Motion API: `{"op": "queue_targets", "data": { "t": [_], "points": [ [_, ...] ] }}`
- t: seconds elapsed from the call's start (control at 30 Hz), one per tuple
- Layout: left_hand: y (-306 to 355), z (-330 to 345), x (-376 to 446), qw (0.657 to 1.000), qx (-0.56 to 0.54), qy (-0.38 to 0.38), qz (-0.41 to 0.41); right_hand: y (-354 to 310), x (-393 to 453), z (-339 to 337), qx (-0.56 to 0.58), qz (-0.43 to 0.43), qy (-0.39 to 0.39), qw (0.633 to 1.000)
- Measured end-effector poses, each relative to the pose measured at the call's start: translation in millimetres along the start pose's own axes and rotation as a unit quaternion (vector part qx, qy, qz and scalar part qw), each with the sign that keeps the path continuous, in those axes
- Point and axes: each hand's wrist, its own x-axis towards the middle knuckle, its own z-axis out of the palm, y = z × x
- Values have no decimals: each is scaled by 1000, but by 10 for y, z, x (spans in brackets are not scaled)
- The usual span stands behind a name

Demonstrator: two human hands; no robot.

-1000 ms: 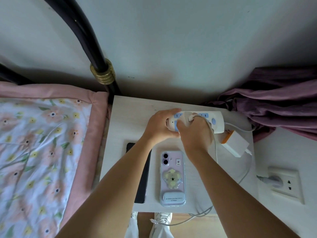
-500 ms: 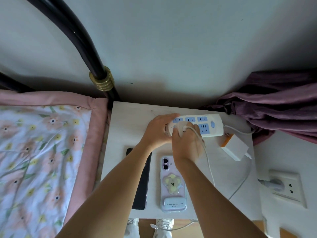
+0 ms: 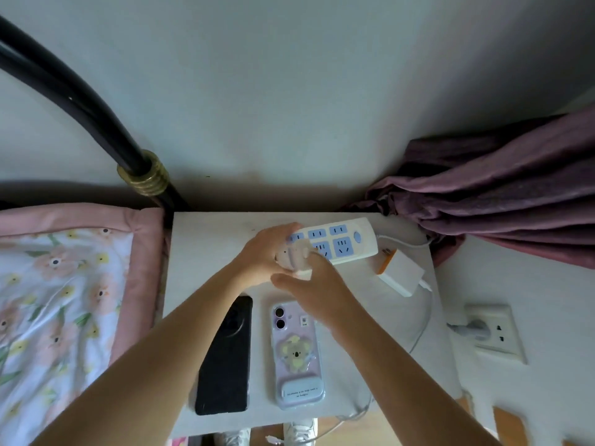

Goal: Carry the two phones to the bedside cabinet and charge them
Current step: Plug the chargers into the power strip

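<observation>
Two phones lie face down side by side on the white bedside cabinet [image 3: 206, 239]: a black phone [image 3: 225, 358] on the left and a purple phone with a koala case [image 3: 296, 352] on the right. Behind them lies a white power strip [image 3: 341, 243] with blue sockets. My left hand [image 3: 260, 255] grips the strip's left end. A small round white charger plug [image 3: 291, 254] sits at that end. My right hand [image 3: 317, 286] holds the plug from the near side, thumb under it. No cable visibly reaches either phone.
A white and orange adapter [image 3: 399, 270] with a thin cable lies right of the strip. A wall socket [image 3: 497, 333] holds a grey plug [image 3: 473, 328]. The floral quilt [image 3: 48, 300] and black bed frame [image 3: 96, 117] are left, a purple curtain [image 3: 499, 188] right.
My right hand has drawn back toward me from on top of the strip, uncovering its blue sockets. My left hand stays on the strip's left end. Both phones lie unmoved.
</observation>
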Motion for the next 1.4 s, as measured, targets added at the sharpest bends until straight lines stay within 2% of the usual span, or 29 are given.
{"op": "queue_targets", "data": {
  "t": [0.1, 0.23, 0.37, 0.43, 0.5, 0.57, 0.63, 0.73, 1.0, 1.23, 1.4],
  "points": [
    [146, -109, 64, 998, 23, -58, -34, 59, -88, -273, 13, -14, -79, 997],
    [437, -134, 345, 997, -67, 0, -41, 42, -151, -440, 1, -21, -69, 997],
    [713, -8, 575, 995, 70, -73, -19, -25, -238, -630, 127, -27, -69, 989],
    [753, 41, 647, 979, 165, -116, -31, 80, -141, -727, 194, -22, 7, 981],
    [738, 86, 675, 961, 240, -135, -36, 317, 24, -804, 235, -23, 137, 962],
    [692, 139, 684, 951, 283, -127, -26, 617, 174, -850, 186, -35, 244, 951],
    [641, 180, 699, 945, 308, -105, -21, 906, 277, -877, 72, -43, 275, 958],
    [634, 223, 720, 930, 355, -93, -20, 1200, 369, -896, -102, -26, 240, 965],
    [640, 229, 742, 927, 363, -95, -1, 1431, 509, -998, -271, 4, 195, 943],
    [617, 224, 733, 936, 340, -85, 4, 1209, 421, -1001, -237, -1, 211, 948],
    [624, 228, 724, 937, 339, -84, 0, 975, 320, -995, -165, -21, 158, 973]
  ]
}}
